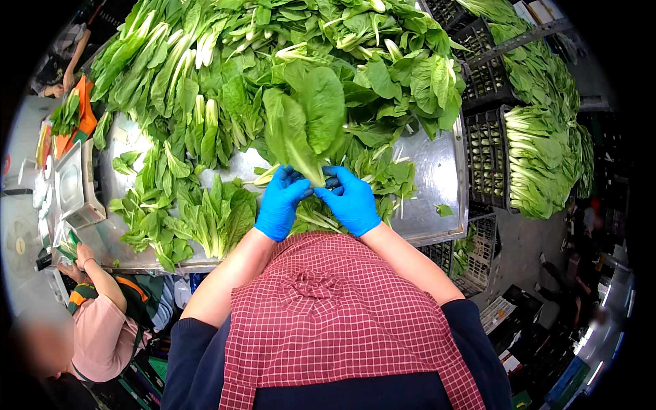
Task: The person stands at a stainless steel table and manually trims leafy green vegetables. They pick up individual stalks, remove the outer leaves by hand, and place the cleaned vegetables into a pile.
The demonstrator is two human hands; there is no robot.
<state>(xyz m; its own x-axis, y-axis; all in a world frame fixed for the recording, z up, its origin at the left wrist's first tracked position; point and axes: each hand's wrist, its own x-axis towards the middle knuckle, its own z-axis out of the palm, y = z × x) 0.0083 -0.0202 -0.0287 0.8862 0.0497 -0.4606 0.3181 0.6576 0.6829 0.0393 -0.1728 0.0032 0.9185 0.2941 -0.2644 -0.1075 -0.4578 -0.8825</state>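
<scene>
Both hands wear blue gloves and meet just before the checked apron. My left hand (283,201) and my right hand (349,199) pinch the pale base of a leafy green vegetable head (303,125), whose broad leaves point away from me. Its leaf edges are slightly blurred. Beneath my hands lie loose leaves and cut stalks (318,218) on a metal table (433,179). Beyond the held head, a large heap of the same greens (246,66) covers the far side. Left of my left hand rests a bunch of greens (218,220), stems towards me.
Black plastic crates (487,154) packed with greens (538,154) stand off the table's right edge. A weighing scale (77,187) sits at the left end. A co-worker (105,328) at lower left handles a bagged bunch (67,245). Another person's arm (74,61) shows at upper left.
</scene>
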